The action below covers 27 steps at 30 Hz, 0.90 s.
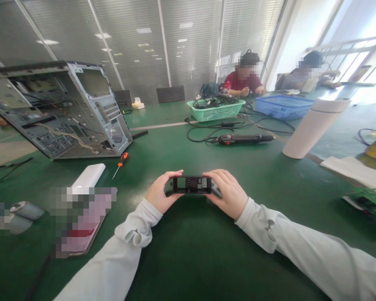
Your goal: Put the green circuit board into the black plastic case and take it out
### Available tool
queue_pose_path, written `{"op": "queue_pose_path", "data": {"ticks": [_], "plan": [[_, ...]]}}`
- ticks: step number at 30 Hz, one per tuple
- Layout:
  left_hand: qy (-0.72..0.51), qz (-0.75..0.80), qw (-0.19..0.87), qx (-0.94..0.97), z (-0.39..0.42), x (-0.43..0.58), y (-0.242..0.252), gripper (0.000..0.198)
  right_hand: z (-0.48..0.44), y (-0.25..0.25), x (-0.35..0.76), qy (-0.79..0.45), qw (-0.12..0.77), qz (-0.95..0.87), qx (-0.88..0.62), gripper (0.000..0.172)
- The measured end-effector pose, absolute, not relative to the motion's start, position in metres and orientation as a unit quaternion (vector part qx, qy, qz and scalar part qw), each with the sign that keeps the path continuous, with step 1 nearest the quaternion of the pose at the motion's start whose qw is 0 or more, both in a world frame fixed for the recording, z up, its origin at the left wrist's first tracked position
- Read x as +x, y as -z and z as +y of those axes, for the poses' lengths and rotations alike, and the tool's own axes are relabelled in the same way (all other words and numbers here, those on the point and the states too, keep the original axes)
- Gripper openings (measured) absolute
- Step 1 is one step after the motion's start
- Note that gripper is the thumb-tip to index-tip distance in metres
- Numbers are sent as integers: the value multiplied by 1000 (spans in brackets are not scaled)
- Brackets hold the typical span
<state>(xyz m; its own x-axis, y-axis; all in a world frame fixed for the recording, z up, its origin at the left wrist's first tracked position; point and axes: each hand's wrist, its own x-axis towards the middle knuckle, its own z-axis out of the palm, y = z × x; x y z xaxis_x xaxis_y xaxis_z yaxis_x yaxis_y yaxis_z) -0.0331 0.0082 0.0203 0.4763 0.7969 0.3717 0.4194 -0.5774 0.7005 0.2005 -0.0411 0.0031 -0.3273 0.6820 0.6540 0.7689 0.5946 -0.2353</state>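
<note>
Between my two hands is a small black rectangular plastic frame [194, 184] with several openings and compartments; its exact kind I cannot tell. My left hand [163, 190] grips its left end, thumb on the near side and fingers on the far side. The right end is held the same way by my right hand [227, 190]. The frame is level, its long side running left to right, low over the green table [188, 234]. An orange-and-black screwdriver [123, 160] lies beyond my left hand. Farther off, a black electric screwdriver [244, 139] rests with its cable.
An open computer case [59, 113] stands at the left. Near it lie a white power bank-like block [89, 177] and a pink flat item [87, 225], partly blurred. A green basket [216, 112] holds cables beside a blue basket [283, 108]. At right stand a pale tumbler [313, 129] and a circuit board [371, 205]. Two people sit beyond.
</note>
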Motion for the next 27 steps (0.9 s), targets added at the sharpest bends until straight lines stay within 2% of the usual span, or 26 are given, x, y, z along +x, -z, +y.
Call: {"op": "queue_pose_path", "data": {"ticks": [4,13,20,24,27], "plan": [[-389,364,291,795,8,-32,-18,46,-43,-5,199,49,394,-809,-434,31],[-364,428,203,802,11,-35,-22,30,-53,-14,196,67,443,-799,-401,26],[-340,433,159,820,10,-34,-22,27,-56,-20,195,98,465,-790,-388,35],[-329,434,138,828,7,-34,-25,28,-54,-14,197,56,477,-779,-403,39],[-323,436,153,826,5,-34,-30,27,-50,-3,198,-58,495,-740,-451,48]]}}
